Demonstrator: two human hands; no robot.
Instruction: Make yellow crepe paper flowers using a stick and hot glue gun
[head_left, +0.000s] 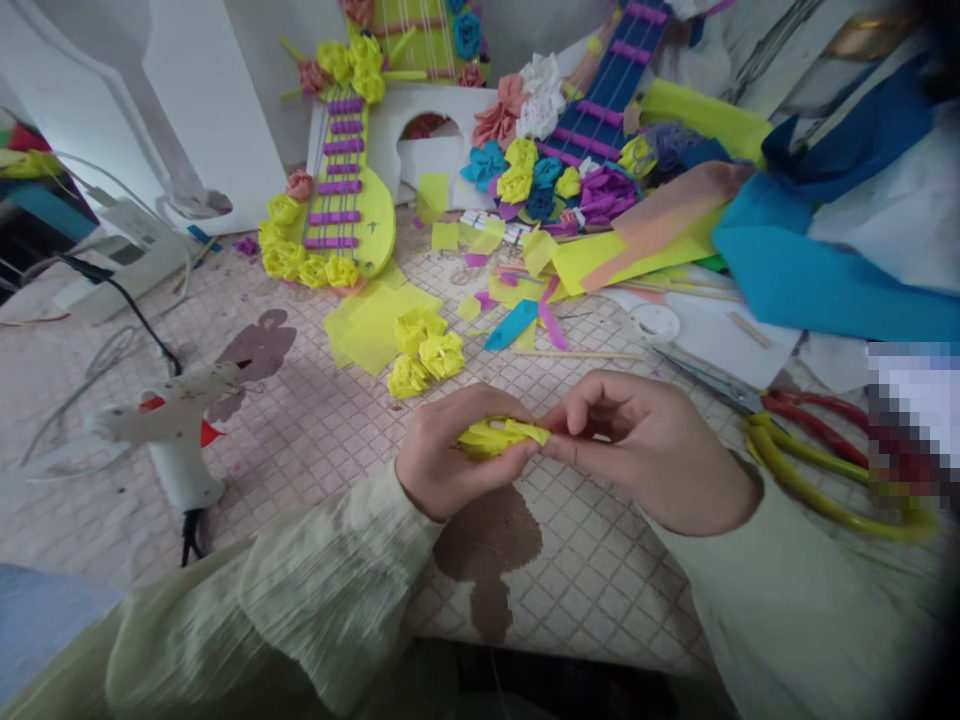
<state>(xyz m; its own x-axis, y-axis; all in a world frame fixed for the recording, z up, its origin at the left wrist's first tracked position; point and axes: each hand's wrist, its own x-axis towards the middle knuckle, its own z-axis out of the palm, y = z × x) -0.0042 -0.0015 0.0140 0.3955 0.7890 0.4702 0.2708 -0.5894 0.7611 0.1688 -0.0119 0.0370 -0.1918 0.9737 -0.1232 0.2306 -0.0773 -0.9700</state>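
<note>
My left hand (457, 440) is closed round a crumpled piece of yellow paper (499, 437) near the table's front. From the right, my right hand (637, 440) pinches the pointed end of that same paper between thumb and fingertips. Just beyond my left hand lie three yellow paper flowers (425, 352), partly on a stack of thin yellow sheets (367, 325). Farther back stands a yellow guitar-shaped piece (367, 220) with purple bars, strings and yellow flowers along its edge.
A glue gun (184, 430) with its cord stands at the left. Scissors (795, 410) with red and yellow handles lie at the right. Blue paper (795, 260), paper scraps (514, 325) and a dark blue decorated piece (607, 85) fill the back right.
</note>
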